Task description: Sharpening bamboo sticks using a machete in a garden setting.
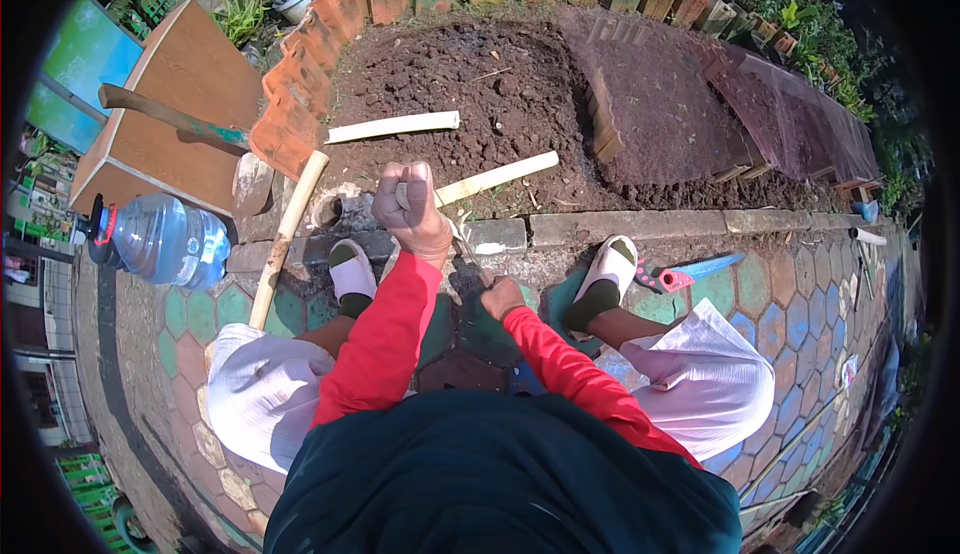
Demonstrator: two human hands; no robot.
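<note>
My left hand is closed around the near end of a pale split bamboo piece, which points to the upper right over the soil edge. Below and to the right, my right hand grips the handle of a knife-like tool; its narrow blade points up toward the left wrist. Part of the blade is hard to make out against pale shavings. A second pale bamboo piece lies on the soil beyond my left hand. Another long pole leans on the brick edging at the left.
A pruning saw lies on the hexagonal paving right of my right foot. At the left are a large water bottle, a wooden panel box and a wooden tool handle. Netting covers part of the soil bed.
</note>
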